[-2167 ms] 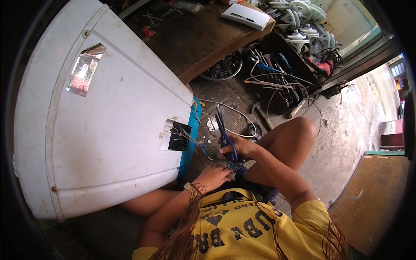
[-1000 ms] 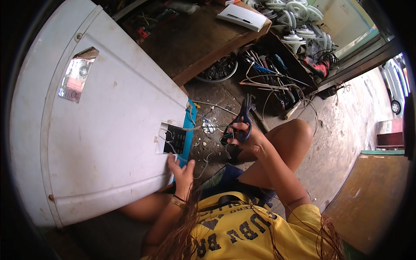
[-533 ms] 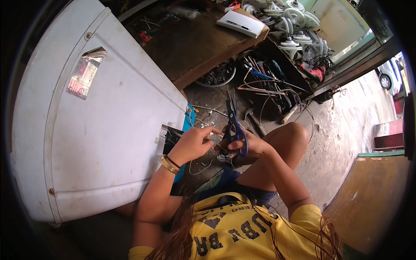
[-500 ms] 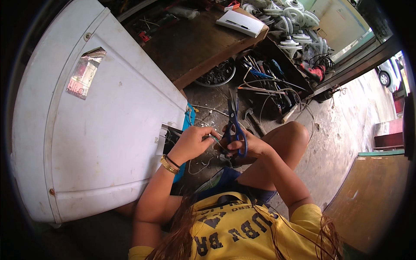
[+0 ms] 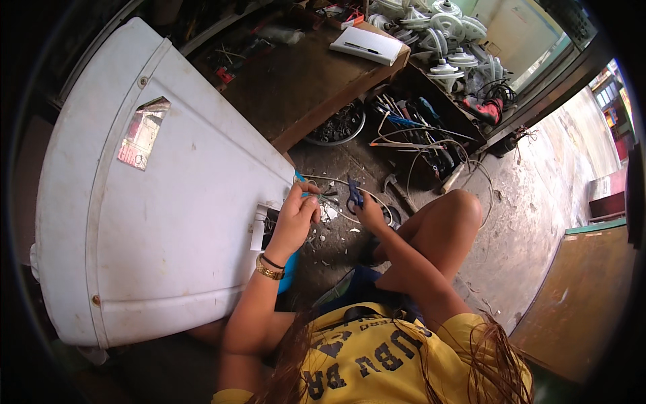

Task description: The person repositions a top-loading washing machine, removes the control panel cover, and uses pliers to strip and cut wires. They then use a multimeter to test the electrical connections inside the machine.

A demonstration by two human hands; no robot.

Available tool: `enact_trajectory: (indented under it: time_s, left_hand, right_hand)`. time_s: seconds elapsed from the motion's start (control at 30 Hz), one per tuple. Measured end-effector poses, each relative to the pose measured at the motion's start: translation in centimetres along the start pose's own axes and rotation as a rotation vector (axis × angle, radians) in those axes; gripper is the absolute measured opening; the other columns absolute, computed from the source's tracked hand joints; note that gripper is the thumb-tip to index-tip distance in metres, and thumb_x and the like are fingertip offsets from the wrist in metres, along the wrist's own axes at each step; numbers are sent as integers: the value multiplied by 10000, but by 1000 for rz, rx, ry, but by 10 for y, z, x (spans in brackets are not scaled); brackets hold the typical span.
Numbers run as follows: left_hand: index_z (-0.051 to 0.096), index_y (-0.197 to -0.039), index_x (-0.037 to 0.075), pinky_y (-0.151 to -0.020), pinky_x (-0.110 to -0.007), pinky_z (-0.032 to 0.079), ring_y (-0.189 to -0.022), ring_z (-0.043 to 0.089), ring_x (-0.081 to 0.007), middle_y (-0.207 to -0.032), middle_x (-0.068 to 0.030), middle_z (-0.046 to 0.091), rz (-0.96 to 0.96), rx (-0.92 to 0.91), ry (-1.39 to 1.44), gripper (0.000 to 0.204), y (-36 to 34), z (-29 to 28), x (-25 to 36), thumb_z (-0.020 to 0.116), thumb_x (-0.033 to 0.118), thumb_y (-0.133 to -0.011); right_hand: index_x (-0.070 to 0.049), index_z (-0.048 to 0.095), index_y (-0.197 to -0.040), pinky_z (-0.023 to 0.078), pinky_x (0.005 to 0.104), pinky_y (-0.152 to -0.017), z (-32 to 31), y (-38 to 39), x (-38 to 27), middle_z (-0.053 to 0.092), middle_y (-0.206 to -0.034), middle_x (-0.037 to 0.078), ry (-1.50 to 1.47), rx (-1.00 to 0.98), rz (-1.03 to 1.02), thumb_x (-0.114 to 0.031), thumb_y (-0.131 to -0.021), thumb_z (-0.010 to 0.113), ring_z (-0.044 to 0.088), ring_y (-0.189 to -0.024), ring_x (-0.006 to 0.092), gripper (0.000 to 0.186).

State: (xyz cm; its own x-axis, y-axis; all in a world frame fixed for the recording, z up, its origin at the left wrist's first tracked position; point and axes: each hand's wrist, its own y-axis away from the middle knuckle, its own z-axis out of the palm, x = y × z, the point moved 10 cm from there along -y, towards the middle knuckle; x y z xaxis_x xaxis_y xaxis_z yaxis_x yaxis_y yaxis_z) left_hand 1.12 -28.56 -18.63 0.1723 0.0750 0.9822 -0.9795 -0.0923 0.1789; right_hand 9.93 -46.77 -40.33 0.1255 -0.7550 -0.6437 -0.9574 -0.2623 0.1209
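By the blue edge (image 5: 286, 277) of the white cabinet (image 5: 182, 215), the left hand (image 5: 296, 219) pinches thin wires (image 5: 327, 197) at its fingertips, the right hand (image 5: 369, 214) gripping blue scissors (image 5: 354, 195).

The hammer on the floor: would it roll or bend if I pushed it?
The hammer probably wouldn't roll far: its curved head sticks out across the handle. It would likely feel heavier at the head, which looks like metal. The long, straight handle looks stiff, so it probably wouldn't bend.
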Motion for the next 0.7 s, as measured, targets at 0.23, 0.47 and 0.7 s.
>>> enact_trajectory:
  time_s: [0.23, 0.47, 0.7]
  left_hand:
    - [445, -1098, 55, -562, -220, 366, -607, 446, -62, -697, 1, 511, 65, 18, 36, 134, 11, 17, -15, 435, 105, -974]
    - [562, -1055, 32, -644, -405, 472, -718, 622, -354, -748, -179, 619, -129, 83, -795, 245, 53, 5, -67, 513, 249, -954]
    - [626, -910, 42, -660, -443, 474, -782, 624, -378, -800, -194, 643, -136, 106, -665, 227, 51, 14, -73, 507, 234, -938]
  right_hand:
    - [-20, 635, -909, 483, 473, -706, 66, 92, -77, 635, -789, 125, -1286, -857, 764, -494, -927, 510, 592, -715, 331, 491]
    - [-138, 505, -753, 413, 301, -532, 47, 8, -109, 430, -565, -11, -2098, -451, 854, -475, -940, 516, 450, -527, 149, 386]
    - [-182, 378, -665, 189, 280, -412, 110, 5, -68, 265, -492, -46, -1642, -371, 1052, -520, -957, 443, 229, -404, 106, 451]
